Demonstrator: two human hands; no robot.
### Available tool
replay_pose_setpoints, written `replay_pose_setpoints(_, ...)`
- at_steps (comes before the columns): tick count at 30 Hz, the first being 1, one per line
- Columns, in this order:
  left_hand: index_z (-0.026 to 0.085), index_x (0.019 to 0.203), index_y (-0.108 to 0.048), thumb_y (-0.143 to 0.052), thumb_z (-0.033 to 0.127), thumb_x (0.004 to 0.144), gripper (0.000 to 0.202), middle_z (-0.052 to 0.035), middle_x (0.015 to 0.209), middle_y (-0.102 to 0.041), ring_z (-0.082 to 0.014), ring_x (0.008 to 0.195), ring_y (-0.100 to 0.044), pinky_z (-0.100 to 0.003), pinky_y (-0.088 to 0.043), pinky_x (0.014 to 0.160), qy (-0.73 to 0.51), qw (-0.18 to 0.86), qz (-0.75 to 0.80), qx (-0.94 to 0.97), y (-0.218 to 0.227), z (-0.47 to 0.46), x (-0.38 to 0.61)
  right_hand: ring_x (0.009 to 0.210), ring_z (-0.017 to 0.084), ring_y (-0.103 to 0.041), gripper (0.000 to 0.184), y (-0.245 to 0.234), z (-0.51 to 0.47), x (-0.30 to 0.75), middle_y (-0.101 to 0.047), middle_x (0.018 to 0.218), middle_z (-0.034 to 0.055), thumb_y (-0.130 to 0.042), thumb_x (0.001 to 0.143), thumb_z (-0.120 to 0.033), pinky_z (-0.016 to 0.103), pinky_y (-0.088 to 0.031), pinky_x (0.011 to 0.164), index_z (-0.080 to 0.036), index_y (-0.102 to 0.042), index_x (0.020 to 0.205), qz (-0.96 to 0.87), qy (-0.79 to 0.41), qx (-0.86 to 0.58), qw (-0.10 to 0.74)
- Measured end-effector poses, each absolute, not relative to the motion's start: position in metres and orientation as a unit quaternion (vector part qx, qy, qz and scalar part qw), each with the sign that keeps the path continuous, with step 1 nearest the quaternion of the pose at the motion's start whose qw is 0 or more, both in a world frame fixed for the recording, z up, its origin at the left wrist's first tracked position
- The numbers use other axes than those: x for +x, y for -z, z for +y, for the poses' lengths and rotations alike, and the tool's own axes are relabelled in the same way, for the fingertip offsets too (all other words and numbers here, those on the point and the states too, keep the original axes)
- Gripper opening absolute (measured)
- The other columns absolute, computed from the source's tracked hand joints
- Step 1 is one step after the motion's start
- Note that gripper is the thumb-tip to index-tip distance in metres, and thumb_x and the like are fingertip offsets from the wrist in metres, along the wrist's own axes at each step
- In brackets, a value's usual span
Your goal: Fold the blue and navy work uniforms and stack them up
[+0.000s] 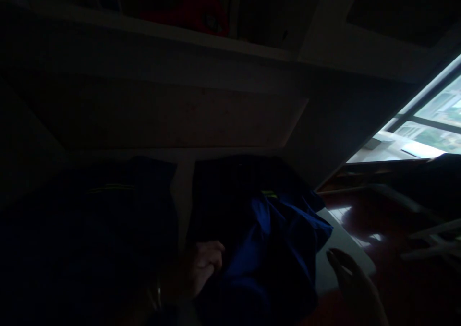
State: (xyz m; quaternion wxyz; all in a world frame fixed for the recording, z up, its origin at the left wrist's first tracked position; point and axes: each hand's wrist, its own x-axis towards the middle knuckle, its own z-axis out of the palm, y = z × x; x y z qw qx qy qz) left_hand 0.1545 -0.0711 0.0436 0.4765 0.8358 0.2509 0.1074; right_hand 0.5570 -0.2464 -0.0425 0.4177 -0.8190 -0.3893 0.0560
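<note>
A dark blue garment (266, 249) with a small yellow-green mark is spread in folds on a pale surface. My left hand (207, 263) is at its left edge, with the fingers curled in against the cloth. Off to the right of the garment, my right hand (351, 278) is held over the corner of the pale surface, thumb and fingers apart and nothing visible in them. A second dark blue cloth item (111, 211) with thin yellow lines lies on the left. Deep shadow hides much of both pieces.
Behind the garments is a recessed panel (187, 119) under a shelf edge (173, 30). A red object (194, 11) sits on that shelf. At right are a bright window (439, 110), a reddish shiny floor (363, 215) and a pale frame (432, 242).
</note>
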Motion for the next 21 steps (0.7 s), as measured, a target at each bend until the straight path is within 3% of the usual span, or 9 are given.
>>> replay_pose_setpoints(2,0.022,0.070,-0.059,-0.042,0.012,0.076,0.021,-0.0035,0.089,-0.070,-0.0184,0.086,-0.065,-0.029,-0.048,0.081,-0.007,0.455,0.229,0.860,-0.027,-0.084,0.169,0.102,0.030,-0.064,0.055,0.041,-0.227,0.544,-0.066,0.112,0.0127,-0.054,0.078,-0.067,0.044,-0.054,0.083,-0.023,-0.063,0.110,-0.408,-0.026,-0.818,0.406)
replay_pose_setpoints(4,0.023,0.082,-0.065,-0.043,0.015,0.079,0.024,-0.0048,0.090,-0.072,-0.0212,0.084,-0.067,-0.032,-0.051,0.078,0.022,0.428,0.271,0.862,-0.008,-0.091,0.184,0.121,0.032,-0.054,0.065,0.038,-0.199,0.523,-0.057,0.130,0.0153,-0.052,0.080,-0.069,0.052,-0.045,0.099,-0.021,-0.057,0.123,-0.472,0.026,-0.801,0.367)
replay_pose_setpoints(6,0.024,0.108,-0.065,-0.042,0.018,0.084,0.033,-0.0061,0.108,-0.072,-0.0227,0.095,-0.068,-0.036,-0.053,0.085,-0.027,0.403,0.347,0.846,0.007,-0.093,0.193,0.137,0.035,-0.035,0.068,0.034,-0.168,0.499,-0.046,0.145,0.0152,-0.048,0.083,-0.069,0.064,-0.024,0.111,-0.022,-0.050,0.133,-0.550,0.082,-0.776,0.297)
replay_pose_setpoints(8,0.023,0.129,-0.056,-0.043,0.017,0.086,0.045,-0.0075,0.133,-0.061,-0.0231,0.115,-0.061,-0.038,-0.048,0.100,-0.073,0.370,0.385,0.843,0.016,-0.093,0.195,0.145,0.035,-0.021,0.070,0.030,-0.139,0.476,-0.036,0.153,0.0135,-0.047,0.087,-0.066,0.069,-0.005,0.112,-0.023,-0.041,0.141,-0.599,0.101,-0.759,0.233)
replay_pose_setpoints(10,0.021,0.139,-0.048,-0.045,0.009,0.081,0.059,-0.0082,0.151,-0.044,-0.0245,0.135,-0.045,-0.040,-0.038,0.113,-0.073,0.318,0.392,0.860,0.023,-0.093,0.193,0.143,0.034,-0.027,0.073,0.029,-0.114,0.459,-0.039,0.152,0.0148,-0.049,0.088,-0.059,0.070,0.000,0.111,-0.022,-0.030,0.148,-0.621,0.051,-0.757,0.197)
replay_pose_setpoints(13,0.022,0.144,-0.042,-0.042,-0.003,0.075,0.074,-0.0064,0.160,-0.027,-0.0249,0.147,-0.023,-0.042,-0.029,0.119,-0.043,0.234,0.400,0.885,0.036,-0.094,0.188,0.127,0.033,-0.050,0.068,0.026,-0.092,0.451,-0.058,0.134,0.0151,-0.051,0.089,-0.040,0.071,-0.010,0.110,-0.020,-0.029,0.150,-0.629,-0.078,-0.756,0.164)
replay_pose_setpoints(16,0.021,0.146,-0.040,-0.043,0.007,0.084,0.064,-0.0101,0.160,-0.025,-0.0265,0.147,-0.023,-0.045,-0.033,0.117,-0.067,0.186,0.444,0.874,0.052,-0.087,0.181,0.111,0.028,-0.061,0.044,0.021,-0.101,0.465,-0.068,0.116,0.0096,-0.045,0.084,-0.026,0.058,-0.029,0.108,-0.024,-0.060,0.125,-0.660,-0.157,-0.706,0.204)
replay_pose_setpoints(19,0.015,0.144,-0.041,-0.048,0.032,0.091,0.057,-0.0175,0.159,-0.024,-0.0320,0.146,-0.022,-0.050,-0.034,0.115,-0.152,0.121,0.506,0.841,0.061,-0.068,0.170,0.084,0.026,-0.067,0.027,0.021,-0.139,0.494,-0.070,0.086,0.0061,-0.044,0.084,-0.032,0.045,-0.052,0.085,-0.025,-0.070,0.081,-0.635,-0.220,-0.672,0.312)
replay_pose_setpoints(21,0.013,0.145,-0.038,-0.050,0.038,0.090,0.061,-0.0202,0.158,-0.026,-0.0339,0.145,-0.025,-0.050,-0.035,0.114,-0.197,0.078,0.543,0.813,0.064,-0.053,0.159,0.078,0.030,-0.067,0.026,0.027,-0.164,0.514,-0.067,0.074,0.0062,-0.049,0.082,-0.041,0.045,-0.055,0.073,-0.026,-0.067,0.069,-0.569,-0.162,-0.716,0.372)
